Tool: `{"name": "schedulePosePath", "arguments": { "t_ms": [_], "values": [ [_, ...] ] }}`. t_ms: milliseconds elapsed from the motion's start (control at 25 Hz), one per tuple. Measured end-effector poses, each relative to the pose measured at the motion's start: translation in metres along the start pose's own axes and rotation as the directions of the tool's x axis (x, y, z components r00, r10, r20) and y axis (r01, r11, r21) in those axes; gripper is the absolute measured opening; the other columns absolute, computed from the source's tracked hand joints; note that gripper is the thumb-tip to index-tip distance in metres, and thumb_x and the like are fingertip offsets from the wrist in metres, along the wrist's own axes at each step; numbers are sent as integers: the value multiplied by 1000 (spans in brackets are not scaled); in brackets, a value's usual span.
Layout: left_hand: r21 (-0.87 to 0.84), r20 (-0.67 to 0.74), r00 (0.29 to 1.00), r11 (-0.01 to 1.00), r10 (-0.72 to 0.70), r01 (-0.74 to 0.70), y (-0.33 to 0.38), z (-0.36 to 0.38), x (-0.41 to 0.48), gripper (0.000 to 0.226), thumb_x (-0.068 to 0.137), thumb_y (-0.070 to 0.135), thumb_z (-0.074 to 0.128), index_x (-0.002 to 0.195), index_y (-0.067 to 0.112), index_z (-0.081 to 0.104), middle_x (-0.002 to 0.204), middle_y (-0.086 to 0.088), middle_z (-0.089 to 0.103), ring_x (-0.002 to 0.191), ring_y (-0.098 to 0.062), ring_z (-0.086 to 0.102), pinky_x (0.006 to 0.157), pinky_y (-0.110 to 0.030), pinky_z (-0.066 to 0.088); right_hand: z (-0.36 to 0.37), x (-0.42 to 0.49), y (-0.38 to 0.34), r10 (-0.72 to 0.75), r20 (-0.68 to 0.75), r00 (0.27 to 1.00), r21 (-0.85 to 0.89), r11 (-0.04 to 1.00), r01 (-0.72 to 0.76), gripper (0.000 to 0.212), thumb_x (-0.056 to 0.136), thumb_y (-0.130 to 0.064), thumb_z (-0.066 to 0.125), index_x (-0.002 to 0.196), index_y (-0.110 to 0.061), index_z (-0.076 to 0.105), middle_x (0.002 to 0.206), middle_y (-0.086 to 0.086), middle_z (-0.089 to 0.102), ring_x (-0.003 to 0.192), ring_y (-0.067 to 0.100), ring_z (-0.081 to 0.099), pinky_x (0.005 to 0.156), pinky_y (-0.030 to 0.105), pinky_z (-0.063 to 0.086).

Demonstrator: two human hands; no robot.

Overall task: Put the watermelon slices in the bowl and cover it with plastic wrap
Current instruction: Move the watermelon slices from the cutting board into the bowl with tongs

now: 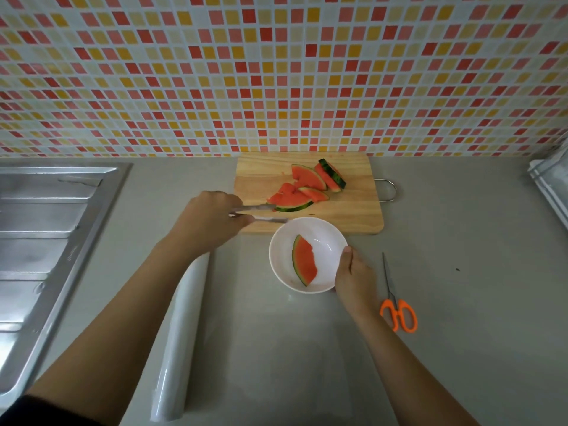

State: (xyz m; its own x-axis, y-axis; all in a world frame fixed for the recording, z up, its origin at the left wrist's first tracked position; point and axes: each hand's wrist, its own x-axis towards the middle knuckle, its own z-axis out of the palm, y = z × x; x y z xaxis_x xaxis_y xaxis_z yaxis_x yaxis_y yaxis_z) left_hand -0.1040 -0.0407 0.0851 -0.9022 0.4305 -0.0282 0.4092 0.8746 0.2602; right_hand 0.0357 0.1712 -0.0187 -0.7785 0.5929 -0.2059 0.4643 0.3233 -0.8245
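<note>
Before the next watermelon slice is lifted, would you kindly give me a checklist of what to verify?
1. Tool: the left hand grips the tongs: ok.
2. Tong arms spread apart at the nearest watermelon slice: ok.
3. Support: the right hand holds the white bowl by its rim: ok.
4. Room in the bowl, with only one slice inside: ok.
5. Slices on the cutting board lie apart: not ok, they overlap.
6. The plastic wrap roll lies nearby: ok.

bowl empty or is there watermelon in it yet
Not empty: one watermelon slice lies inside the white bowl, while the other slices are on the cutting board.
</note>
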Motion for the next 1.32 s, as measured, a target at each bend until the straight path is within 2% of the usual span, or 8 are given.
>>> {"name": "schedulePosePath", "arguments": {
  "t_ms": [80,200,360,520,720,920,1080,1320],
  "values": [
    [-124,-13,995,988,-96,94,-16,13,6,24,88,35,63,94,13,68,88,-6,66,80,-24,59,71,-33,47,0,0,-1,-4,-5,1000,-24,1000,4,38,100,-31,27,79,-13,53,66,1,56,65,18,56,56,34,46],
    [-210,62,984,962,-165,175,-31,45,17,27,88,33,63,102,10,68,93,-12,65,83,-26,57,74,-34,46,0,1,0,-8,-20,1000,-43,999,7,38,100,-30,28,68,-19,45,61,0,52,60,15,52,50,28,37],
    [-232,82,987,961,-137,153,-31,69,33,37,88,38,63,114,12,67,96,-11,65,83,-23,55,73,-29,41,1,2,1,6,-19,1000,-57,998,-7,35,100,-31,28,74,-18,48,62,-3,53,60,13,52,49,26,33],
    [-317,68,995,944,-78,95,-32,76,35,33,89,35,63,115,15,68,88,-5,62,84,-24,57,71,-27,36,2,4,3,10,-14,1000,-64,998,-11,35,100,-32,28,76,-17,50,63,-3,53,61,13,52,49,26,33],
    [-77,-168,982,992,84,-98,-26,76,27,37,89,23,65,119,2,63,92,-22,65,81,-40,61,72,-40,47,2,3,2,3,-22,1000,-72,997,-5,33,100,-30,29,75,-19,48,62,-6,51,60,9,50,48,25,29],
    [141,-281,913,954,296,-266,-17,67,17,34,75,7,79,100,-12,65,70,-26,62,58,-41,61,48,-44,52,2,3,2,10,-29,1000,-54,998,-12,37,99,-30,29,69,-18,45,60,-3,52,59,12,50,49,26,32],
    [240,-314,890,934,331,-263,-20,59,14,35,74,7,79,100,-12,65,71,-25,63,56,-40,61,46,-42,53,2,2,1,8,-22,1000,-56,998,-9,35,100,-30,29,75,-16,49,63,-5,52,61,10,50,50,25,31],
    [218,-336,886,941,321,-259,-23,54,8,35,75,6,78,100,-14,64,71,-27,63,56,-41,61,47,-44,53,2,2,1,-3,-34,999,-60,998,1,37,100,-30,29,75,-12,50,60,-3,51,58,9,49,49,25,32]
  ]
}}
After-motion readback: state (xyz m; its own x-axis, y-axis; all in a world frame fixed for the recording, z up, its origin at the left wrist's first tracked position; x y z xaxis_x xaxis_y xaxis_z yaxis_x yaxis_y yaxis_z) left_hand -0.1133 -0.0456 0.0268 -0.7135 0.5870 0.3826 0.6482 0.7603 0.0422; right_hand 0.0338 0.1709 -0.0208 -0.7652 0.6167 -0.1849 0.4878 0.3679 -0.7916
